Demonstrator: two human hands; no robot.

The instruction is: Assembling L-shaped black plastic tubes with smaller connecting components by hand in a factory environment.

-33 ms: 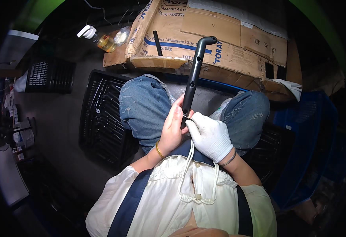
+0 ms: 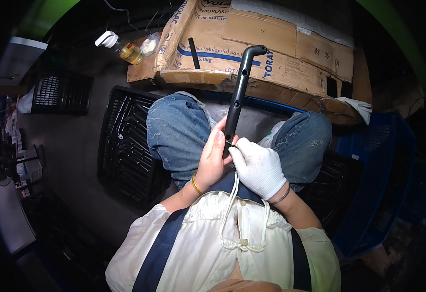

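Note:
My bare left hand is closed round the lower part of a black bent tube. The tube stands out away from me over my lap, with several round holes along its side and a hooked far end. My right hand, in a white knitted glove, pinches at the tube's near end beside my left fingers. A thin, short glint shows between its fingertips, too small to name. My fingers partly hide the near end of the tube.
Cardboard lies ahead, with a short black rod on it. A clear bottle with a white cap stands far left. A black crate of dark bent parts is left of my knee; blue crates are at right.

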